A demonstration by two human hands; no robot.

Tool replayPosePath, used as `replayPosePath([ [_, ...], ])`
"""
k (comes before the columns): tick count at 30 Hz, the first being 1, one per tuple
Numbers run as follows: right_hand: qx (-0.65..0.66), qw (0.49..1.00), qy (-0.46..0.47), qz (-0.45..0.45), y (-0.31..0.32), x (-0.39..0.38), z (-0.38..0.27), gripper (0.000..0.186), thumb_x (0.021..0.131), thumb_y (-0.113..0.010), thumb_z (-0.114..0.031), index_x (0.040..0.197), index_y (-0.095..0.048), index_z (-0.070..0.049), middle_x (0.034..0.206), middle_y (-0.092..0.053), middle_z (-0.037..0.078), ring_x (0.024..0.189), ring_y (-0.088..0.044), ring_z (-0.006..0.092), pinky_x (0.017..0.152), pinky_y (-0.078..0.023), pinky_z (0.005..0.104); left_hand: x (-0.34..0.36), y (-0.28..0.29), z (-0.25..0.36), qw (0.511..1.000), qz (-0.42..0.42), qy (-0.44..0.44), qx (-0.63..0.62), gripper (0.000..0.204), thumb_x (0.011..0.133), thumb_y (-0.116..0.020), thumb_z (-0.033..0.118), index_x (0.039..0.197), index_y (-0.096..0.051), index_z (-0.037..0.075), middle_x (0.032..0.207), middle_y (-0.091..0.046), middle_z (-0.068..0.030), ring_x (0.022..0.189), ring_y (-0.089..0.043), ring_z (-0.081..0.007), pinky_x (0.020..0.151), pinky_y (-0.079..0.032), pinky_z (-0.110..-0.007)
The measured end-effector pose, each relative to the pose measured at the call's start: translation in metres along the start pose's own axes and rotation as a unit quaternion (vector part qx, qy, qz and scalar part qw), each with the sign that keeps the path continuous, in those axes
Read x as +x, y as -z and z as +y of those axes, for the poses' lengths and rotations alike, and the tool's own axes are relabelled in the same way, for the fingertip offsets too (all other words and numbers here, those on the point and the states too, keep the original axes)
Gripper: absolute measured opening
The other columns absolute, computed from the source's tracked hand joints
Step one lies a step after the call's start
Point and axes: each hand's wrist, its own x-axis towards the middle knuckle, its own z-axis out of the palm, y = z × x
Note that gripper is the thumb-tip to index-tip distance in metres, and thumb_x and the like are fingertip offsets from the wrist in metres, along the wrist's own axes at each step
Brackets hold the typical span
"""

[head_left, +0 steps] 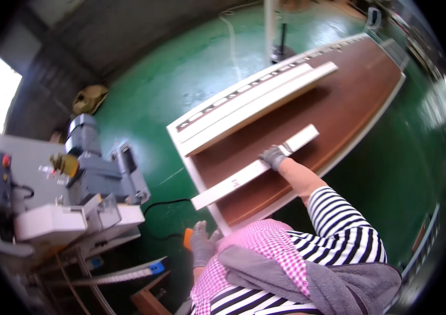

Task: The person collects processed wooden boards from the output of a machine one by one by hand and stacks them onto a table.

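A long white strip (233,182) with small dark marks lies slantwise over the brown top of a long table (349,97), its near-left end jutting past the table's white edge. My right hand (273,157), in a grey glove, grips this strip toward its far end, fingers over the top. Low in the view, beside the table's near-left corner, my left hand (202,245) wears a grey glove too. Its fingers are stretched upward with the thumb apart, and no held thing shows. Just left of it is an orange object (187,239), partly hidden by the hand.
Longer white boards (259,107) lie side by side along the table's far side. At left stands a grey machine with a motor (84,134) and a control box (0,176). A black cable (165,202) crosses the green floor. A brown sack (90,98) sits by the wall.
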Motion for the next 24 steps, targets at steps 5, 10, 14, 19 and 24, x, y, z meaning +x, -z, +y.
replayPosePath([
  [5, -0.033, 0.996, -0.062, -0.052, -0.035, 0.002, 0.014, 0.078, 0.067, -0.077, -0.018, 0.139, -0.047, -0.024, 0.126, -0.059, 0.009, 0.128, -0.051, 0.0269, 0.116, -0.024, 0.0454, -0.019, 0.02, -0.069, 0.997, 0.041, -0.056, -0.03, 0.06, 0.087, -0.069, 0.041, 0.136, -0.052, 0.008, 0.145, -0.046, -0.0162, 0.135, -0.043, -0.0323, 0.113, -0.033, -0.04],
  [10, -0.033, 0.992, -0.085, -0.082, 0.05, -0.032, -0.084, 0.114, 0.058, -0.087, -0.036, 0.152, -0.025, -0.015, 0.153, -0.033, 0.015, 0.145, -0.025, 0.0353, 0.121, -0.014, 0.0474, -0.084, 0.099, -0.118, 0.903, 0.335, -0.105, -0.247, 0.041, 0.089, -0.071, 0.017, 0.126, -0.059, 0.004, 0.125, -0.063, -0.0118, 0.116, -0.06, -0.0231, 0.1, -0.047, -0.033],
  [14, 0.081, 0.991, 0.014, 0.102, 0.044, -0.028, -0.14, 0.085, 0.067, -0.08, -0.023, 0.142, -0.042, -0.006, 0.14, -0.047, 0.021, 0.136, -0.04, 0.0358, 0.119, -0.022, 0.0465, -0.11, 0.17, -0.179, 0.739, 0.515, -0.077, -0.427, 0.041, 0.093, -0.065, 0.007, 0.132, -0.055, 0.001, 0.125, -0.062, -0.0097, 0.115, -0.06, -0.0171, 0.102, -0.047, -0.031],
  [19, 0.128, 0.973, 0.115, 0.155, 0.067, -0.016, -0.224, 0.072, 0.072, -0.072, -0.019, 0.139, -0.047, -0.007, 0.132, -0.053, 0.025, 0.128, -0.046, 0.0403, 0.114, -0.03, 0.0495, -0.117, 0.243, -0.305, 0.72, 0.658, 0.037, -0.217, 0.058, 0.088, -0.066, 0.005, 0.142, -0.046, 0.004, 0.135, -0.052, -0.0176, 0.125, -0.052, -0.0253, 0.106, -0.042, -0.036],
  [24, 0.139, 0.963, 0.14, 0.183, 0.083, -0.014, -0.267, 0.066, 0.073, -0.07, -0.018, 0.135, -0.051, -0.007, 0.129, -0.056, 0.021, 0.125, -0.049, 0.0398, 0.112, -0.032, 0.0495, -0.118, 0.293, -0.406, 0.73, 0.654, 0.195, 0.03, 0.081, 0.08, -0.075, 0.022, 0.148, -0.034, 0.007, 0.14, -0.046, -0.0225, 0.13, -0.045, -0.0364, 0.113, -0.035, -0.041],
])
